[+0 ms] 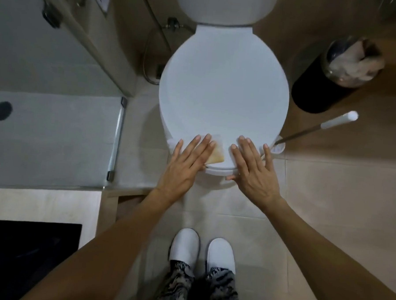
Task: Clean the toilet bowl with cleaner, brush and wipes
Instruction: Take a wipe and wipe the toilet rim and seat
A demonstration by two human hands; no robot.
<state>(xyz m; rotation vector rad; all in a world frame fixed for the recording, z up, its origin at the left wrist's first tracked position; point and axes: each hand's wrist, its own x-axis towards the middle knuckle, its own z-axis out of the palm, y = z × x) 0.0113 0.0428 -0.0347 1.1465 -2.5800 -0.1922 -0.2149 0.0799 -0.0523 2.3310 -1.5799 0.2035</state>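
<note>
The white toilet (223,87) stands straight ahead with its lid down. My left hand (187,163) lies flat with straight fingers at the lid's front edge, pressing on a pale wipe (217,153) with a yellowish stain. My right hand (253,168) rests open on the front right of the lid, its thumb under the rim. The toilet brush (317,131) with a white grip stands in its holder (278,148) on the floor just right of the bowl.
A black waste bin (319,87) with a clear bag of crumpled paper stands at the right. A glass shower screen (115,141) and shower floor lie to the left. My white slippers (203,248) stand on beige tiles in front of the toilet.
</note>
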